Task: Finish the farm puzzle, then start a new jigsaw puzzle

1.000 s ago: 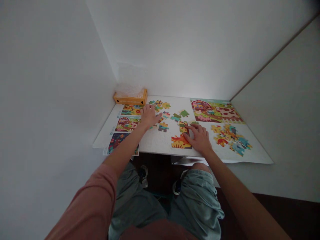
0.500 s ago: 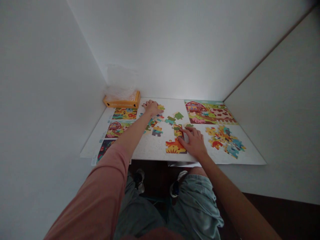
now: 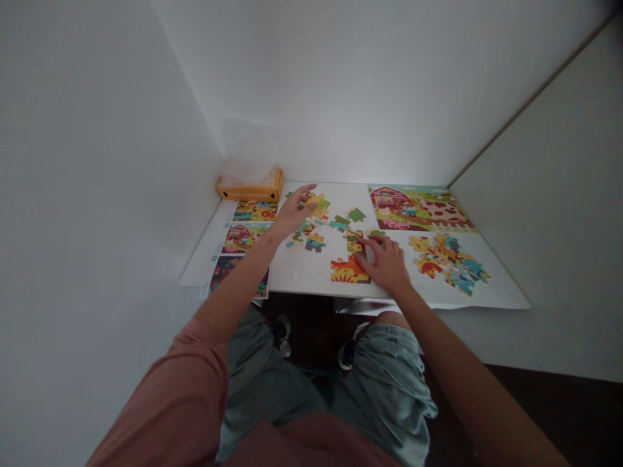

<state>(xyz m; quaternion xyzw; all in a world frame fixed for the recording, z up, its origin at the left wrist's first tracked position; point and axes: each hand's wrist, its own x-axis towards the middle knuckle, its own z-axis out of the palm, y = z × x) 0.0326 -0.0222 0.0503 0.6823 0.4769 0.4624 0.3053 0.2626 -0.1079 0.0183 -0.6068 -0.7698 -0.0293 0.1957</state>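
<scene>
My left hand [image 3: 292, 214] is over the loose puzzle pieces at the back left of the white table, fingers apart, beside a yellow-green piece [image 3: 320, 206]. Below it lie more pieces, one of them yellow and grey [image 3: 315, 242]. My right hand [image 3: 388, 264] rests with spread fingers at the right edge of a joined strip [image 3: 354, 244], which stands above an orange joined part [image 3: 344, 271]. Green pieces [image 3: 357, 215] lie just behind the strip. The fingers hide part of the joined pieces.
An orange box [image 3: 250, 192] with clear plastic on it stands at the back left. Picture cards [image 3: 243, 239] lie before it. A farm picture [image 3: 422, 209] is at the back right, with a heap of pieces [image 3: 450, 259] in front.
My left hand has lifted and turned, uncovering the yellow-green piece. My right hand stays at the joined pieces. The whole view has shifted slightly.
</scene>
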